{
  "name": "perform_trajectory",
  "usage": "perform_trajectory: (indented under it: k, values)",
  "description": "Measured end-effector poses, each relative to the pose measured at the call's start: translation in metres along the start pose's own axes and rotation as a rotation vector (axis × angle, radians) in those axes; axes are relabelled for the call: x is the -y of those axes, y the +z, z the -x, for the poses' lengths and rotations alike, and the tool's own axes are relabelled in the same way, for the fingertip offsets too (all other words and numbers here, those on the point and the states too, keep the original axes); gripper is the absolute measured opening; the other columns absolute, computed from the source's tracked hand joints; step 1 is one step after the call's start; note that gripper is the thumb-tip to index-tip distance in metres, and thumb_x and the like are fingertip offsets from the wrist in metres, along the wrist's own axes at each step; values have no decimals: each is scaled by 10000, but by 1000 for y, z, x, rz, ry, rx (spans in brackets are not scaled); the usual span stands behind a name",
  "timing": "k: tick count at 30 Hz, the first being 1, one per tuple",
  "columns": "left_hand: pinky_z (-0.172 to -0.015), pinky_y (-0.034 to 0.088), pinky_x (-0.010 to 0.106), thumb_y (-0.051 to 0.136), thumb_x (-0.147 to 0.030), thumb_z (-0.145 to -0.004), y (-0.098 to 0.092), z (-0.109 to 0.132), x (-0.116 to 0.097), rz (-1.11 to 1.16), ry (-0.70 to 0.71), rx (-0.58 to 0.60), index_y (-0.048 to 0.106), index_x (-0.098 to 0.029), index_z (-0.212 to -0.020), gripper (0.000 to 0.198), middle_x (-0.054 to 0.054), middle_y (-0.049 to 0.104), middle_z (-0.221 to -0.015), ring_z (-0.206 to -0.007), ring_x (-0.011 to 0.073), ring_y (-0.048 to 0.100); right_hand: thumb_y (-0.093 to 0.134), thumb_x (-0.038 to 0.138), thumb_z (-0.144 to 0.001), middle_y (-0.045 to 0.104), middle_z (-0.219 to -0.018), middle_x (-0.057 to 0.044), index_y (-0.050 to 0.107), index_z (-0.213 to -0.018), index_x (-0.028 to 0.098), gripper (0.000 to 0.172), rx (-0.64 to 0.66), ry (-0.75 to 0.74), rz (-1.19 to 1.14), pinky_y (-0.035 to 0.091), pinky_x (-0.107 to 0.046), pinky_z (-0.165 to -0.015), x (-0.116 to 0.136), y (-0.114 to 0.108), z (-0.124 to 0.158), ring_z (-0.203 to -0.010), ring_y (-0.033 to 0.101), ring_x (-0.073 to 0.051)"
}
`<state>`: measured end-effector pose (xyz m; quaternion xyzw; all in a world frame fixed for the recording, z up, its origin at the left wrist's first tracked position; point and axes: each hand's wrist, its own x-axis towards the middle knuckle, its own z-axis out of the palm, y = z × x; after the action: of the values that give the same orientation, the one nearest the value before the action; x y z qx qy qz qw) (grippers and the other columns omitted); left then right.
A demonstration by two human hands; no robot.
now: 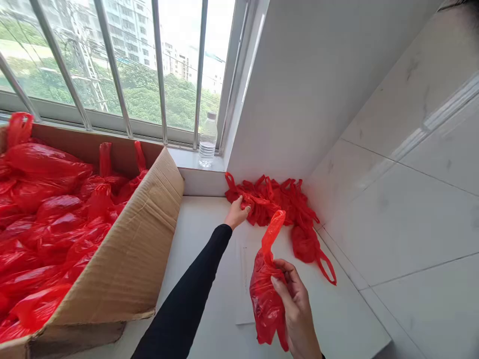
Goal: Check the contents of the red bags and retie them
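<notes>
At left, the left hand [236, 212] reaches to the near edge of the red bag pile [282, 197]; it seems to pinch a bag there, but its fingertips are partly hidden, so I cannot tell whether they are closed. For such a pile, a light pinch on one handle loop is best, I think, because a hard pull could drag the neighbours. To its right, over the worktop [204, 249], the filled red bag [265, 301] is held by the right hand [298, 309], thumb and fingers narrow around its side below the neck; this grip should stay gentle, since thin film may tear. As for materials, from left: the carton [136, 237] is brown, ridged cardboard, with shiny, bulging red bags [56, 204] inside; the bottle [207, 142] is clear; the held bag is wrinkled, its handle twisted upward; the wall tiles [411, 219] are smooth and marbled.
</notes>
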<state>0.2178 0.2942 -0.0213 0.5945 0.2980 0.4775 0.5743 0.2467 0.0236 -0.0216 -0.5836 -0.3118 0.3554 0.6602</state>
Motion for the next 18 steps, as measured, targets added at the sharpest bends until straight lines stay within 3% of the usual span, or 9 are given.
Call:
perform_trajectory:
  k: [3, 5, 7, 9, 11, 14, 18]
  values:
    - [-1038, 497, 532, 649, -343, -972, -16, 55, -6, -92, -27, 125, 598, -192, -1335, 397, 121, 579, -1414, -1241, 289, 593, 675, 476, -923, 689, -1104, -68, 633, -1198, 250, 358, 31, 31, 27, 562, -343, -802, 5, -6, 10, -929, 666, -227]
    - [-1047, 489, 473, 614, -344, -987, -33, 104, -19, -110, -43, 288, 630, -202, -1319, 362, 113, 627, -1367, -1220, 265, 603, 659, 466, -947, 678, -1062, -42, 638, -1165, 256, 303, 83, 49, 50, 538, -300, -779, 7, -10, 15, -887, 640, -191]
    - [-961, 519, 369, 559, -380, -1007, -49, 153, -37, -136, -99, 453, 716, -231, -1222, 305, 87, 708, -1221, -1083, 234, 644, 636, 456, -973, 663, -1012, -16, 636, -1109, 263, 236, 170, 64, 67, 513, -267, -757, 6, -13, 19, -850, 617, -162]
    - [-834, 514, 304, 555, -399, -1005, -64, 194, -53, -185, -164, 506, 752, -246, -1141, 284, 59, 731, -1079, -951, 208, 632, 626, 448, -987, 665, -985, -4, 635, -1065, 264, 200, 247, 77, 86, 505, -263, -785, 1, -14, 23, -871, 625, -158]
    - [-754, 479, 273, 582, -394, -993, -75, 227, -62, -235, -225, 479, 760, -241, -1065, 246, 34, 711, -971, -858, 184, 592, 625, 444, -991, 679, -1025, -9, 646, -1047, 266, 188, 282, 86, 127, 499, -280, -866, -4, -14, 30, -960, 644, -171]
    - [-675, 441, 254, 567, -394, -1000, -89, 267, -63, -281, -297, 347, 746, -211, -974, 258, 12, 661, -844, -742, 157, 541, 619, 438, -995, 663, -1168, -18, 678, -1001, 269, 179, 289, 42, 255, 453, -293, -976, -11, -14, 42, -1115, 619, -184]
    - [-707, 479, 275, 510, -406, -1019, -106, 310, -61, -317, -348, 113, 728, -186, -987, 312, 40, 686, -875, -792, 189, 602, 583, 421, -1016, 663, -1108, -11, 684, -968, 276, 183, 305, -26, 396, 449, -297, -936, -15, -16, 59, -1076, 622, -182]
